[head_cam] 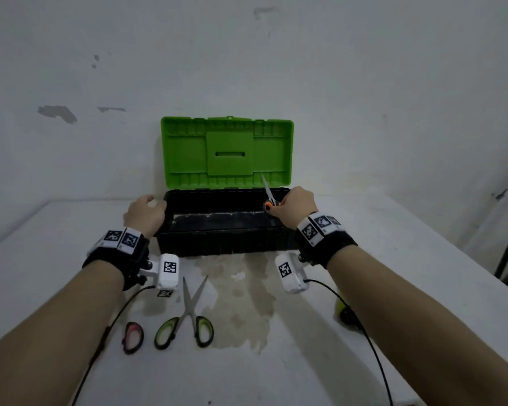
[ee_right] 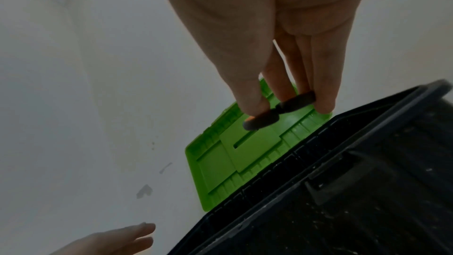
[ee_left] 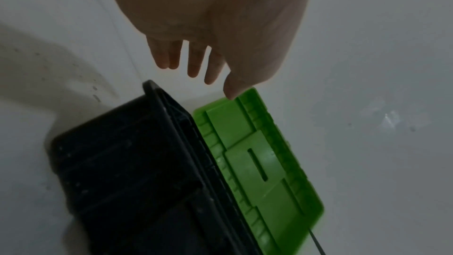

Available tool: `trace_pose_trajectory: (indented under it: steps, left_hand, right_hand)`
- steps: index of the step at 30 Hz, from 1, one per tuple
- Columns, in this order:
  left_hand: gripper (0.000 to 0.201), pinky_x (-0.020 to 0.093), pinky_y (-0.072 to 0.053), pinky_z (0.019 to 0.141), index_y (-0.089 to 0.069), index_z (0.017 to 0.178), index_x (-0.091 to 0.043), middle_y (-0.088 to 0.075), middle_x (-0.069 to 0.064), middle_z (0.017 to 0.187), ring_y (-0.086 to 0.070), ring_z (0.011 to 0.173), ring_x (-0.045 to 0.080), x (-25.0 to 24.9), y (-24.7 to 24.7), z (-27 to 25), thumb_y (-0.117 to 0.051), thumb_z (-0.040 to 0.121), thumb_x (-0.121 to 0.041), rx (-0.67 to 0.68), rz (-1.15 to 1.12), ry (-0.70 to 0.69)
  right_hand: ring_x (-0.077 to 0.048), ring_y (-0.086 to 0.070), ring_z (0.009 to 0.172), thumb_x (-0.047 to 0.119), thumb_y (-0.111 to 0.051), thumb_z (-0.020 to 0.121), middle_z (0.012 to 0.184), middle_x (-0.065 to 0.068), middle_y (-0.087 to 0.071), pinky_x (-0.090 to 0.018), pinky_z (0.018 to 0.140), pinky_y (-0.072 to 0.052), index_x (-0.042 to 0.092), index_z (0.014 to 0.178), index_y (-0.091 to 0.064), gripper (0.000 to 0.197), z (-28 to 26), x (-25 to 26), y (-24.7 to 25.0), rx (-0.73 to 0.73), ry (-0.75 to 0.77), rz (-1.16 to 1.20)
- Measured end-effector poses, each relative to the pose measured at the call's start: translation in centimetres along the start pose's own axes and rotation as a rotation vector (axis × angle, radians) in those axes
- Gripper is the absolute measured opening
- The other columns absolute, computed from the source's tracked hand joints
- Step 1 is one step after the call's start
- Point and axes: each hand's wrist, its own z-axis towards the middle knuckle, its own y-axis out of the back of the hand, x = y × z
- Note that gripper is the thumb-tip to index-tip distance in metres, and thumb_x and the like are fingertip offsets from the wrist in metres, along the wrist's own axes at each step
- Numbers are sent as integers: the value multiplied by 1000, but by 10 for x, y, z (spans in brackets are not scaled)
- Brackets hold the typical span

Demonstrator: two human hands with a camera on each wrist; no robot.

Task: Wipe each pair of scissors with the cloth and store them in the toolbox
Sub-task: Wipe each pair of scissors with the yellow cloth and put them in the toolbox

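Toolbox (head_cam: pixel 223 238) on white table (head_cam: pixel 364 332), green lid (head_cam: pixel 226 152) up, leaning back twd wall. R hand (head_cam: pixel 298 206) over box's R end, fingers pinched on handles of orange-handled scissors (head_cam: pixel 269 197), blades closed, pointing up. L hand (head_cam: pixel 144 213) at box's L end, fingers loose, apart, holding nothing. Green-handled scissors (head_cam: pixel 185 320) lying open on table in front of box; pink-handled pair (head_cam: pixel 133 336) just L of them, partly hidden by forearm. Cloth not seen.
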Motion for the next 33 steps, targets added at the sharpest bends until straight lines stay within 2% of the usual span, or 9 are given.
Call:
trace_pose_trajectory:
  steps: [3, 8, 13, 17, 20, 23, 26, 30, 33]
  left_hand:
    - [51, 43, -36, 113, -50, 140, -3, -47, 23, 147, -46, 134, 37, 14, -7, 19, -46, 98, -32, 39, 42, 27]
    - [36, 45, -43, 100, -60, 108, 1, -59, 28, 123, -55, 115, 40, 33, -23, 31, -34, 103, -23, 64, -9, 27]
    - [43, 41, -38, 101, -54, 129, -1, -54, 24, 134, -51, 123, 36, 37, -34, 34, -31, 105, -28, 51, -31, 21]
    - [46, 40, -36, 103, -49, 135, -3, -51, 23, 139, -48, 128, 34, 36, -35, 33, -29, 105, -32, 44, -44, 18]
    - [47, 42, -37, 106, -48, 136, -3, -51, 23, 139, -48, 128, 35, 36, -35, 32, -29, 105, -33, 43, -47, 15]
    - [47, 41, -37, 105, -48, 137, -4, -52, 22, 139, -48, 127, 35, 36, -35, 31, -29, 106, -34, 40, -46, 14]
    - [47, 42, -38, 107, -47, 137, -4, -51, 22, 140, -48, 128, 35, 36, -35, 31, -29, 106, -35, 45, -57, 14]
    - [48, 41, -37, 108, -47, 137, -4, -51, 22, 140, -48, 129, 35, 35, -35, 31, -29, 106, -35, 47, -62, 21]
    - [48, 42, -37, 109, -47, 137, -4, -51, 21, 140, -48, 128, 34, 35, -33, 31, -29, 106, -36, 56, -66, 22]
  right_hand:
    - [-20, -63, 61, 48, -75, 77, 72, -7, -63, -27, 49, -49, 5, 73, -60, 46, 22, 15, -20, 83, -11, -95]
    - [-18, -59, 53, 50, -78, 72, 63, -4, -63, -24, 48, -47, 9, 63, -57, 47, 37, 26, -45, 206, 26, -234]
    - [-29, -68, 79, 39, -72, 82, 84, -4, -66, -47, 72, -59, 11, 90, -71, 29, 36, 24, -54, 311, 169, -420]
    - [-26, -68, 76, 38, -71, 84, 76, -3, -66, -35, 69, -59, 15, 81, -70, 23, 37, 30, -58, 354, 224, -479]
    - [-29, -65, 80, 35, -70, 84, 89, -11, -67, -39, 76, -56, 8, 97, -70, 30, 35, 34, -63, 391, 249, -548]
    - [-27, -59, 66, 32, -64, 86, 85, -15, -65, -42, 62, -58, 8, 106, -70, 32, 34, 38, -65, 410, 341, -722]
    - [-26, -50, 64, 25, -65, 84, 84, -13, -57, -33, 43, -43, 9, 111, -67, 32, 33, 39, -60, 423, 397, -783]
    - [-23, -54, 62, 24, -65, 85, 80, -12, -62, -29, 39, -34, 6, 112, -67, 33, 34, 33, -63, 405, 375, -748]
    - [-35, -62, 99, 20, -58, 92, 117, -22, -62, -45, 77, -51, 1, 123, -60, 36, 37, 37, -65, 457, 281, -552]
